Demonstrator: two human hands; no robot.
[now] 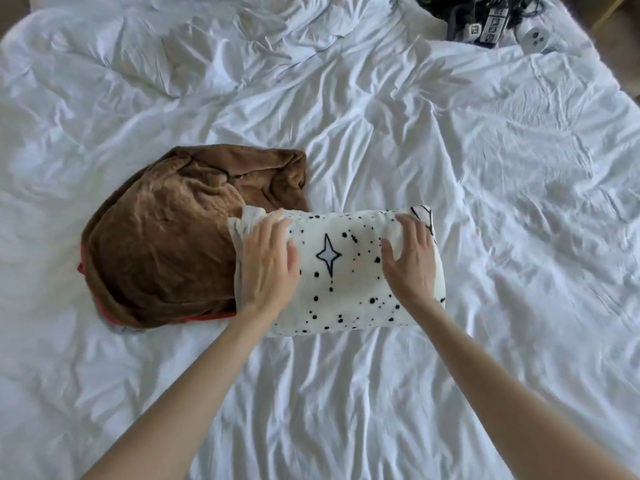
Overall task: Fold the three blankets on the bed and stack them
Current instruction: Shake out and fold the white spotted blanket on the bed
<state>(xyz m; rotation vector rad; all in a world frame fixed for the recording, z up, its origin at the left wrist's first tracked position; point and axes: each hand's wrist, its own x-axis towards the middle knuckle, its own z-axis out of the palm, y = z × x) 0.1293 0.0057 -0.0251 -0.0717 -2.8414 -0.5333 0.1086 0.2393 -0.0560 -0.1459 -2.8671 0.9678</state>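
Fabric in red shows only as a thin red strip [211, 318] under the near and left edges of the crumpled brown blanket [162, 244], with a grey scrap [117, 329] beside it at the near-left corner. Whether these belong to a separate blanket or to a lining cannot be told.

The folded star-print blanket [346, 271], cream with black dots and one four-pointed star, lies mid-bed just right of the brown one. Its left end overlaps the brown blanket's right side. Its underside and inner layers are covered.

The left hand [268, 263] lies palm-down on that left end, where a thinner pale layer pokes out. The right hand [410, 258] lies palm-down near the right end. Both have straight, slightly spread fingers pressing flat on the cloth and grasp nothing. Both forearms run out of the bottom of the view.

At the far right corner sits a tangle of black gear [481, 15], cut off by the top edge. Its white labels carry square black marks too blurred to read. A small grey device [535, 38] lies next to it.

The wrinkled white duvet [502, 174] spreads bare to the right of the folded blanket, on its near side and across the far half. The bed's edge shows only at the far corners.
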